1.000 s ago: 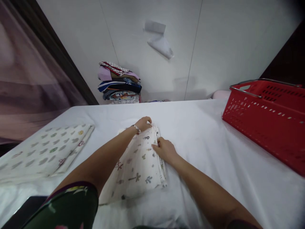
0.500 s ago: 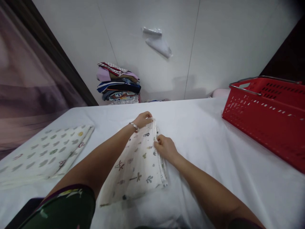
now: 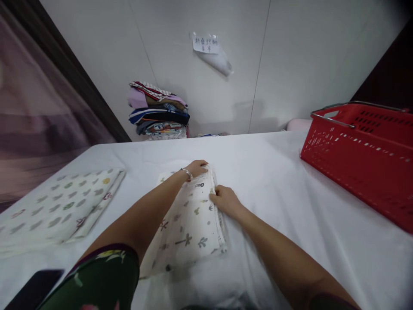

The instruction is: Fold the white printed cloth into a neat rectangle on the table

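A white cotton cloth [image 3: 190,232] printed with small palm trees and other little motifs lies folded in layers before me. My left hand [image 3: 197,168], with a silver bracelet at its wrist, is at the cloth's far right corner, thumb and fingers closed on the edge. Lower down, my right hand [image 3: 226,201] pinches the layered right edge between thumb and curled fingers. My left forearm hides part of the cloth's left side. Off to the left rests another folded white cloth [image 3: 69,202] with grey-green cactus-like prints, touched by neither hand.
A red plastic basket [image 3: 358,159] with metal handles stands at the right on the white-covered table [image 3: 271,172]. Beyond the far edge is a stack of folded fabrics [image 3: 159,112]. A dark flat object [image 3: 35,288] lies at lower left. A paper sign [image 3: 205,44] hangs on the wall.
My left hand has come slightly towards me and right, along with the cloth's far corner. More of the printed cloth shows left of my wrist. My right hand has barely moved.
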### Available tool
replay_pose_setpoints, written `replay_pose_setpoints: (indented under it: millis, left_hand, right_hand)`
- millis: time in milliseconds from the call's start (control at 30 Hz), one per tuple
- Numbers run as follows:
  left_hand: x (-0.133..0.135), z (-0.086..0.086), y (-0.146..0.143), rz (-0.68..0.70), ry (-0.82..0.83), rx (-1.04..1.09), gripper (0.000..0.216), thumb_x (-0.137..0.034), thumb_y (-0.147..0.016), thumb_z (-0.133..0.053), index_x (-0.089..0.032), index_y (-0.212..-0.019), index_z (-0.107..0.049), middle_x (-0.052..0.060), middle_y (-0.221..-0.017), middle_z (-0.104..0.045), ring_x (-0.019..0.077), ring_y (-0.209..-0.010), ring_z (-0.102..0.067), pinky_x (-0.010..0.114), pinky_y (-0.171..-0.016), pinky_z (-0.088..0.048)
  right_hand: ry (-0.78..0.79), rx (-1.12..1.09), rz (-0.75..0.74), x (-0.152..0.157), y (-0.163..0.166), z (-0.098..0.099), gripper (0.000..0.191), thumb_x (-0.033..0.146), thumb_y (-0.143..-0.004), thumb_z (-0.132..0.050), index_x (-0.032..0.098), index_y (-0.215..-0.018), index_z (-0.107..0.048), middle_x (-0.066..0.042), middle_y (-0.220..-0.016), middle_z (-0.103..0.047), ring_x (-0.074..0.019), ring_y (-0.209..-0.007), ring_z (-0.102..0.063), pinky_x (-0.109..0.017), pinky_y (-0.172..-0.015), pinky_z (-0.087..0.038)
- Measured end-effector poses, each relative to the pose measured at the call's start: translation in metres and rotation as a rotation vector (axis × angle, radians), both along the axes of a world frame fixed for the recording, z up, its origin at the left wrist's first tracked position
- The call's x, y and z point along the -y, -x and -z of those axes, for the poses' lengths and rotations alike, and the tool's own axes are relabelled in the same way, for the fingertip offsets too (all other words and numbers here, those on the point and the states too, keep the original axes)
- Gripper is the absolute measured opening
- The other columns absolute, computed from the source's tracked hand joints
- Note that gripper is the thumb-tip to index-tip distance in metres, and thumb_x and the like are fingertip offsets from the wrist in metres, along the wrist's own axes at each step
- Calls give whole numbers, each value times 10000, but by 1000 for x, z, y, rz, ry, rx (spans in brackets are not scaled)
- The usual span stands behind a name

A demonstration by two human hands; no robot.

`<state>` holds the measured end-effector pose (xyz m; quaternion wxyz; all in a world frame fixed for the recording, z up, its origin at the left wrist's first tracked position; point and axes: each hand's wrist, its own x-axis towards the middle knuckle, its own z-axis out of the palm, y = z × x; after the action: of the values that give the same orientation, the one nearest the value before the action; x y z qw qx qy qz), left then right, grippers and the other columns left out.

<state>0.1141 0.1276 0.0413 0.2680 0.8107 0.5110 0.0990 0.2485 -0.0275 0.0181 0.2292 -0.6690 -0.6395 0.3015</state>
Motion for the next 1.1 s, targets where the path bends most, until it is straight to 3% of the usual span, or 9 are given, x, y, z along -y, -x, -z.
replay_pose_setpoints:
  millis: [200,400,533,633,833,1100]
  left_hand:
    - [0,-8,-3,37,-42,-67,447,-146,-611,-547,-203,-1047,-629,10,-1043,-653,159,-953,-588,210,-847,-444]
    - [3,-20,-1,60,-31,-106,288,-193,-608,-530,-188,-859,-671,7,-867,-673,154,-802,-605,213,-714,-478]
    - [1,-28,-11,75,10,-98,349,-239,-672,-482,-201,-985,-632,-8,-835,-672,123,-735,-600,189,-636,-476]
    - [2,-25,-22,74,59,-147,327,-214,-626,-520,-207,-921,-660,-1,-788,-671,129,-654,-588,205,-581,-469]
    - [3,-14,-27,37,97,-169,352,-186,-579,-533,-229,-906,-656,9,-791,-661,127,-565,-552,214,-495,-431]
    - [2,-15,-12,15,24,-82,252,-195,-604,-520,-175,-835,-617,-5,-730,-616,111,-638,-538,186,-546,-418]
  right_hand:
    - [-80,235,-60,9,8,-6,206,339,-830,-412,171,-861,-528,-49,-766,-609,-146,-666,-512,-236,-549,-219]
    - [-186,216,-107,10,11,-5,173,289,-830,-393,177,-864,-521,-40,-769,-612,-136,-645,-503,-235,-547,-222]
    - [-114,-35,-1,2,2,-3,133,279,-765,-452,172,-748,-529,4,-676,-570,-104,-611,-466,-202,-526,-248]
    - [-1,-133,1,-4,-5,0,113,246,-705,-481,157,-680,-546,7,-663,-568,-94,-606,-464,-191,-518,-260]
    - [93,-114,18,-4,-10,3,217,337,-713,-514,168,-819,-601,-29,-799,-626,-130,-681,-520,-206,-549,-306]
    - [34,6,3,3,-3,-6,278,423,-789,-472,181,-898,-556,-47,-839,-614,-146,-704,-522,-222,-568,-295]
